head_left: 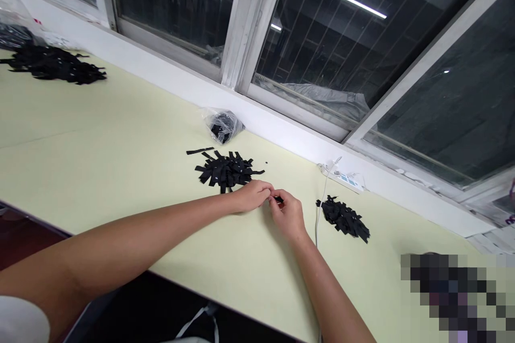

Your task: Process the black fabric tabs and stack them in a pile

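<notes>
My left hand [254, 194] and my right hand [287, 211] meet over the table, fingertips pinched together. A small black fabric strip [279, 200] shows between the right thumb and fingers. The left fingers close at the same spot, and what lies inside them is mostly hidden. Just beyond my left hand is a loose pile of short black strips [227, 169], with a few pale specks on it. One longer strip [200, 150] lies apart at its upper left. To the right of my right hand sits a second pile of black strips [345, 218].
A clear plastic bag [223, 126] of black pieces stands by the wall. A larger black pile [52, 64] lies far left. A white cable [319, 220] runs from a power strip [341, 178] across the pale yellow table [120, 134]. A blurred-out person [446, 295] is at lower right.
</notes>
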### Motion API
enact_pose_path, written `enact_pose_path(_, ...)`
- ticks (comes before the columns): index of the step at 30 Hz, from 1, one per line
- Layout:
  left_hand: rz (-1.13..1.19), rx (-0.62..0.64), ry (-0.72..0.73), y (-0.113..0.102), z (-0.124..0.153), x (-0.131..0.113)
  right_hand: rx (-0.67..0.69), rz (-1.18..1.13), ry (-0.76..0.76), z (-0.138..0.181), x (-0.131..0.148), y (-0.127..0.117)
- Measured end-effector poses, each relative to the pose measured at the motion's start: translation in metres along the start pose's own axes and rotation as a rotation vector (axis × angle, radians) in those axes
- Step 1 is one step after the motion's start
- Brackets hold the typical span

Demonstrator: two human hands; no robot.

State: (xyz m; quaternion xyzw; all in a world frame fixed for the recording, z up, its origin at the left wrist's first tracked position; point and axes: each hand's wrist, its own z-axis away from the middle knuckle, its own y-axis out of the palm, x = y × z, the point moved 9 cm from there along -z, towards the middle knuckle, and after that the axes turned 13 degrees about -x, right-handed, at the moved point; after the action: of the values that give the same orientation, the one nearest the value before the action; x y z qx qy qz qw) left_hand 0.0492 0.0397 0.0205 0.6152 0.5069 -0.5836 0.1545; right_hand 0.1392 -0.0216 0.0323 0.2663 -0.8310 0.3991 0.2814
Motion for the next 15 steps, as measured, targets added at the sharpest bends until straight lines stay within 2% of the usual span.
enact_pose_path(9,-0.126,-0.047,0.133,-0.0003,-0.0039,-0.0021,-0.006,0.011,0.017,0.0034,0.0032,0.0026)
enact_pose_path(15,-0.145,-0.033,0.150,0.0005,-0.0044,-0.0021,0.003,-0.021,0.027,0.0046,0.0056,0.0024)
